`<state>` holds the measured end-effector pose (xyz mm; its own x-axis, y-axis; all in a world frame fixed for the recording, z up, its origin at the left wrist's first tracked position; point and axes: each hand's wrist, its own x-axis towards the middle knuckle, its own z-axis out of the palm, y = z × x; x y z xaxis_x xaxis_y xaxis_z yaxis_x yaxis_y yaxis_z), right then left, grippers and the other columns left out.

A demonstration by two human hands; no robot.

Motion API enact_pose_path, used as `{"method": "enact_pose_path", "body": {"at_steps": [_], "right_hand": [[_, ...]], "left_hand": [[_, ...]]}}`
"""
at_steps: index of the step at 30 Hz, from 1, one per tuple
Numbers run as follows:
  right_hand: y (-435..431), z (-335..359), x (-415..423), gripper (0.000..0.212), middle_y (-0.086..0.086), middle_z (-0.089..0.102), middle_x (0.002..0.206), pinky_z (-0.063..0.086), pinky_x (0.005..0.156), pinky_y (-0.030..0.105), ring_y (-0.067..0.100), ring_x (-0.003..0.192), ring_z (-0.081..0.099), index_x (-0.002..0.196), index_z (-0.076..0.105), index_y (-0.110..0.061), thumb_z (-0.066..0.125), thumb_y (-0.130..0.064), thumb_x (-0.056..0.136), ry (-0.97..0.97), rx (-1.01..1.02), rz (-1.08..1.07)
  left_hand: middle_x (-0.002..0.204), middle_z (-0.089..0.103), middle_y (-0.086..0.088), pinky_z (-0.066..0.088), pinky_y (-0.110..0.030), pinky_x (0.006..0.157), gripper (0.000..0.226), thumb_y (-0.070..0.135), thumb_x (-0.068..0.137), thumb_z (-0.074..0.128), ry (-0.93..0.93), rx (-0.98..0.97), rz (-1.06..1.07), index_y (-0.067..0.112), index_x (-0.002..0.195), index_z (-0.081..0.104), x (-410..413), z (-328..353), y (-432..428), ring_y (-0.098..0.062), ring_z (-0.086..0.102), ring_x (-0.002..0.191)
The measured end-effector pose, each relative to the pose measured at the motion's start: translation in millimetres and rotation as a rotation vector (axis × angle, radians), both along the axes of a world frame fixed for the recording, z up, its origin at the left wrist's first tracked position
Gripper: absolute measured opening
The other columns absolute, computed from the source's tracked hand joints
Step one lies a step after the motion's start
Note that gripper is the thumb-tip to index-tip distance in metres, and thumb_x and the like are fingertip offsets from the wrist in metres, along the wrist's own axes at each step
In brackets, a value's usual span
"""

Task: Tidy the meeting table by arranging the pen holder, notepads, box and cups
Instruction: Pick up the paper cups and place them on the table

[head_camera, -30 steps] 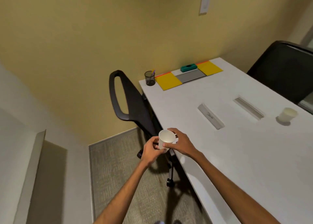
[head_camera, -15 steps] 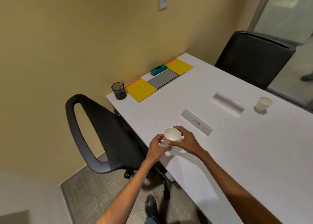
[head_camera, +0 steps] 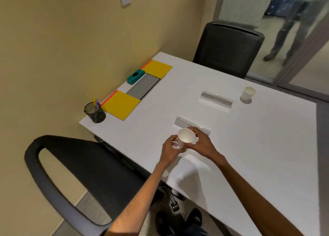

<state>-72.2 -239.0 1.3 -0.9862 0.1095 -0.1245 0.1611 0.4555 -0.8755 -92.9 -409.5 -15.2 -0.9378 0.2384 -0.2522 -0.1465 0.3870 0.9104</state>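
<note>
Both hands hold a white paper cup [head_camera: 186, 138] above the white table [head_camera: 249, 146], tilted with its mouth toward me. My left hand [head_camera: 170, 149] grips its left side and my right hand [head_camera: 201, 144] curls round its right side. A second white cup [head_camera: 248, 93] stands upright at the far right. Along the wall edge lie a black mesh pen holder [head_camera: 94, 112] with pens, two yellow notepads [head_camera: 122, 104] [head_camera: 157, 68], and a small teal box [head_camera: 135, 76].
A black office chair [head_camera: 85, 173] stands at the near left of the table, another chair [head_camera: 228, 48] at the far end. Two grey cable slots [head_camera: 216, 99] [head_camera: 181, 122] and a grey panel [head_camera: 143, 86] sit in the tabletop. A person stands behind glass at top right.
The cup and both hands have moved from beyond the table's edge to over the tabletop near a cable slot. My view has swung right and down.
</note>
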Motion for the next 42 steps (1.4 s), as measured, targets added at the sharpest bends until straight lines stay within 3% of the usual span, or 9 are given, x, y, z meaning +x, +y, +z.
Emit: {"method": "enact_pose_path", "body": {"at_steps": [5,10,13,18,25,27,30,36,42], "right_hand": [[35.1,-3.0,9.4,0.067,-0.025,0.062,0.119,0.047,0.092,0.022,-0.003,0.109,0.058,0.118,0.055,-0.044,0.086,-0.053,0.059,0.002,0.015,-0.1],[69.1,-11.4,25.7,0.072,-0.022,0.06,0.117,0.046,0.088,0.019,0.005,0.108,0.059,0.122,0.055,-0.031,0.087,-0.048,0.06,0.021,0.063,-0.217],[86.4,-20.9,36.6,0.077,-0.011,0.06,0.126,0.049,0.093,0.027,0.01,0.112,0.058,0.127,0.054,-0.025,0.088,-0.046,0.061,0.012,0.097,-0.313],[105.7,-36.1,50.3,0.078,-0.006,0.059,0.131,0.049,0.101,0.038,0.015,0.118,0.057,0.13,0.052,-0.022,0.087,-0.042,0.064,-0.026,0.12,-0.435],[119.8,-52.5,58.9,0.079,-0.002,0.054,0.136,0.043,0.096,0.025,0.019,0.122,0.054,0.136,0.047,-0.017,0.086,-0.035,0.069,-0.043,0.129,-0.572],[124.1,-57.6,58.6,0.078,0.0,0.054,0.134,0.043,0.092,0.025,0.021,0.12,0.055,0.135,0.046,-0.016,0.086,-0.034,0.07,-0.063,0.129,-0.6],[128.6,-63.3,58.7,0.078,0.002,0.052,0.132,0.046,0.09,0.03,0.023,0.117,0.056,0.135,0.045,-0.016,0.085,-0.032,0.07,-0.098,0.138,-0.633],[135.9,-69.7,59.4,0.079,0.002,0.047,0.137,0.048,0.092,0.036,0.025,0.12,0.054,0.139,0.04,-0.018,0.082,-0.029,0.074,-0.147,0.149,-0.666],[139.4,-76.0,62.8,0.079,-0.001,0.044,0.143,0.046,0.095,0.036,0.024,0.124,0.053,0.143,0.037,-0.018,0.078,-0.033,0.077,-0.203,0.177,-0.622]], "left_hand": [[0.114,0.066,-0.002,0.046,-0.016,0.075,0.06,0.016,0.07,0.086,-0.01,-0.011,-0.111,0.013,0.123,0.059,-8.4,-3.4,39.6,-0.016,0.06,0.094],[0.112,0.068,-0.004,0.051,-0.024,0.081,0.057,0.012,0.071,0.083,-0.018,-0.005,-0.163,0.011,0.123,0.059,-6.3,-8.3,80.0,-0.02,0.063,0.097],[0.115,0.068,-0.008,0.053,-0.028,0.084,0.055,-0.002,0.073,0.072,-0.032,-0.002,-0.27,0.01,0.125,0.058,-5.3,-10.5,99.7,-0.024,0.065,0.103],[0.122,0.065,-0.012,0.048,-0.02,0.087,0.061,-0.018,0.075,0.055,-0.042,-0.023,-0.395,0.007,0.131,0.054,-5.1,-18.7,124.9,-0.015,0.059,0.105],[0.133,0.059,-0.015,0.044,-0.035,0.107,0.053,-0.009,0.086,0.052,0.002,-0.122,-0.387,0.003,0.137,0.05,-6.2,-30.4,143.7,-0.025,0.053,0.128],[0.144,0.05,-0.011,0.037,-0.028,0.111,0.052,-0.001,0.091,0.052,0.009,-0.188,-0.469,0.005,0.142,0.045,-6.2,-35.2,146.2,-0.023,0.046,0.136],[0.151,0.042,-0.009,0.031,-0.015,0.105,0.052,0.006,0.095,0.051,0.008,-0.234,-0.549,0.006,0.146,0.04,-3.5,-43.1,151.6,-0.022,0.042,0.138],[0.15,0.041,-0.01,0.033,-0.024,0.111,0.055,0.004,0.092,0.053,0.014,-0.259,-0.553,0.004,0.145,0.038,0.5,-51.1,164.5,-0.024,0.042,0.137],[0.148,0.042,-0.013,0.034,-0.013,0.103,0.053,0.001,0.092,0.051,-0.013,-0.27,-0.516,0.002,0.144,0.039,3.1,-59.4,169.4,-0.025,0.048,0.134]]}}
